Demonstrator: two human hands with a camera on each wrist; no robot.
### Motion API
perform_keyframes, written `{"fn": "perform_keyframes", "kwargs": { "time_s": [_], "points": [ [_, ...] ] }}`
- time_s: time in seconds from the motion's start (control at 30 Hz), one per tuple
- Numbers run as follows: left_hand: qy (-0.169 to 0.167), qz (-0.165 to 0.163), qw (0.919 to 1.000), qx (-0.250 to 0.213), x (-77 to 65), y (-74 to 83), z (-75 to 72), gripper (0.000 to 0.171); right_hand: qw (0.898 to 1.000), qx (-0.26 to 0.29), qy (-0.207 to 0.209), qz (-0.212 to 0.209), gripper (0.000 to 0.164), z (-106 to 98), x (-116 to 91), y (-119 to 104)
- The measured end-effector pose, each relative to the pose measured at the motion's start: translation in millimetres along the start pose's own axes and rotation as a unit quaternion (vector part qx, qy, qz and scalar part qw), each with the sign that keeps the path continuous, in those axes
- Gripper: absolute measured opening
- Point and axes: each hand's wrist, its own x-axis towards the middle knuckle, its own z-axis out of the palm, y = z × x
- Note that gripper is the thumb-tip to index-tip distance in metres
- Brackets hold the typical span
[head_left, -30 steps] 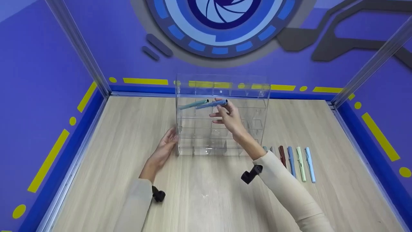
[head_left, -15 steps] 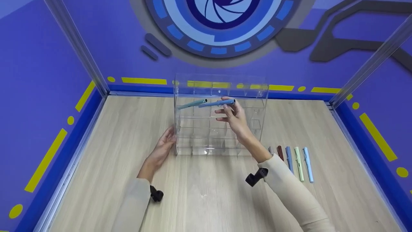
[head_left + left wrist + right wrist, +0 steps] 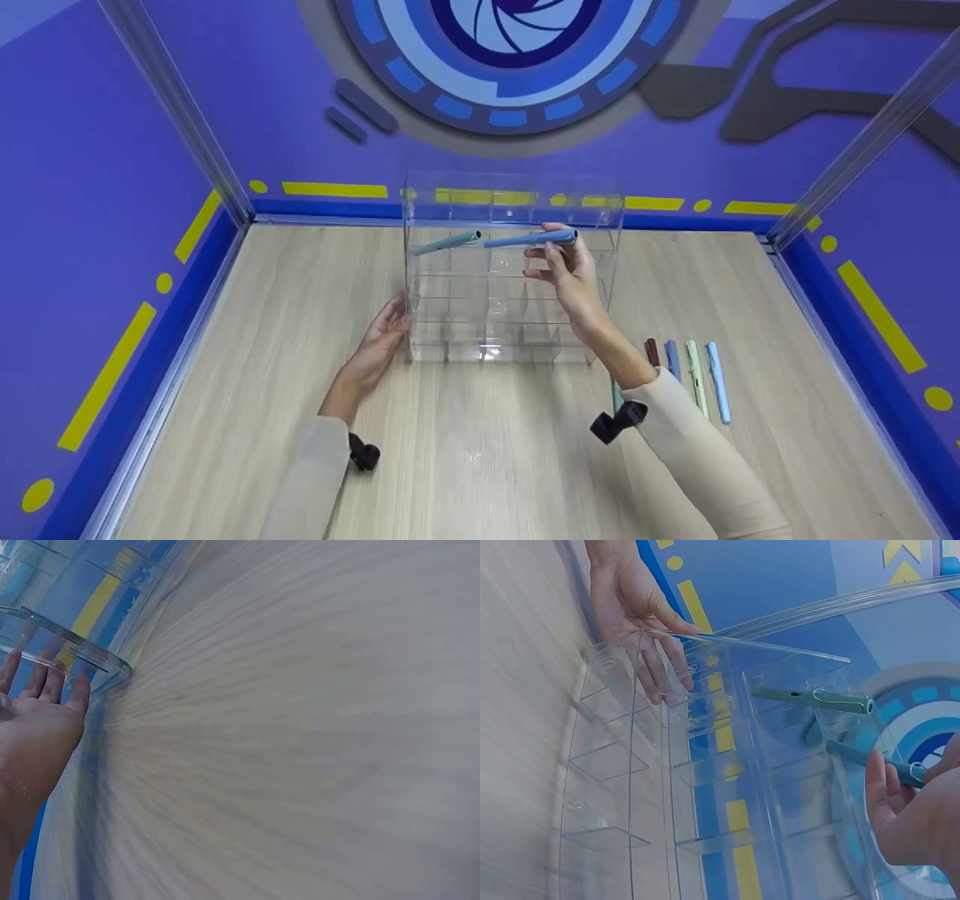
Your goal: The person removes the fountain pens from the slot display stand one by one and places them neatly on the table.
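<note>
A transparent acrylic rack [image 3: 517,322] with rows of compartments stands on the table. My left hand [image 3: 382,334] rests against its left side, the fingers [image 3: 52,682] fairly straight along the clear panel. A teal-green pen [image 3: 448,242] slants out of an upper-left compartment, its clip visible in the right wrist view. To its right, my right hand [image 3: 574,281] pinches a blue pen [image 3: 529,238] between thumb and fingers at the thicker end. The thin end points left toward the rack; I cannot tell whether it is inside a compartment.
Right of the rack lie several pens, among them a dark red pen [image 3: 652,351], a light green pen [image 3: 697,375] and a light blue pen [image 3: 718,382]. My right forearm partly covers the row. Printed walls [image 3: 487,150] and metal posts [image 3: 180,112] enclose the table.
My right hand has moved right along the rack with the blue pen, away from the teal-green pen, and the pen lies flatter. The left hand stays at the rack's side.
</note>
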Motion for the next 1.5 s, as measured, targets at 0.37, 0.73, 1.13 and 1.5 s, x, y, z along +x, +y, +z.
{"fn": "perform_keyframes", "kwargs": {
  "time_s": [0.37,0.73,1.13,1.5],
  "points": [
    [-0.006,0.006,0.9999,0.007,0.5,-1.8,0.2,0.064,0.999,-0.004,0.011,-0.035,0.034,-24,-9,-5],
    [-0.001,0.011,0.9999,-0.001,-0.9,-0.9,-0.3,0.062,0.999,0.019,-0.023,-0.022,0.037,-45,-19,-4],
    [-0.004,0.014,0.9998,-0.011,1.2,-1.9,-1.9,0.065,0.999,0.030,-0.022,0.000,0.038,-65,-24,-2],
    [-0.003,0.007,0.9999,-0.007,0.2,1.3,-0.8,0.062,0.999,-0.036,-0.010,0.001,0.046,-94,-31,3]
  ]
}}
